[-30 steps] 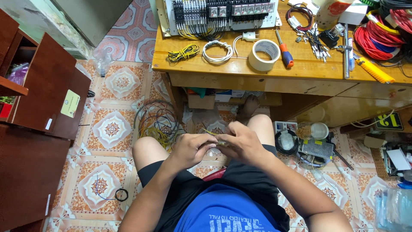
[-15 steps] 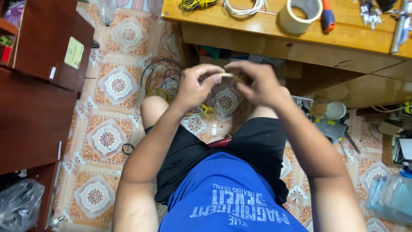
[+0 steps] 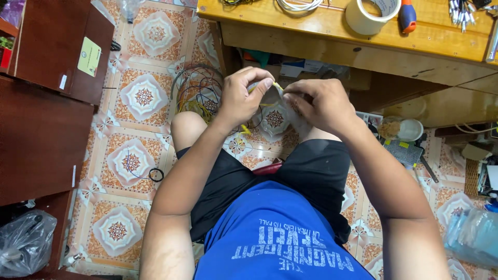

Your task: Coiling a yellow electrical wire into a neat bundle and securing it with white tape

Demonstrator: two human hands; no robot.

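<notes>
A seated person holds both hands up in front of the knees, just below the edge of a wooden tabletop (image 3: 332, 31). The left hand (image 3: 244, 96) is curled, its thumb and forefinger pinched on the end of a thin yellow wire (image 3: 276, 86). The right hand (image 3: 319, 103) is closed in the same way, fingertips gripping the wire from the other side, so that the short bright strand spans the narrow gap between the two hands. More of the yellow wire shows below the left hand, near the knee, as small bent bits; how it runs on from there cannot be told.

The tabletop is smooth varnished wood of a warm honey colour, with a thick square edge. On it lie a wide roll of pale tape (image 3: 372, 15), round and hollow, a tool with a rubbery orange and blue handle (image 3: 407, 15) just beside the roll, and a coil of white cable (image 3: 298, 5) at the upper edge of the view.

The floor (image 3: 129, 161) is glossy tile with orange and cream flower-like patterns. A loose tangle of thin dark and coloured wires (image 3: 199, 93) lies on it beside the left knee, and a small black ring (image 3: 155, 175) lies farther left. A dark red-brown wooden cabinet (image 3: 46, 124) stands at the left, with a crumpled clear plastic bag (image 3: 26, 243) at its foot. The person wears black shorts (image 3: 316, 171) and a blue shirt (image 3: 275, 233) of soft knit cloth.
</notes>
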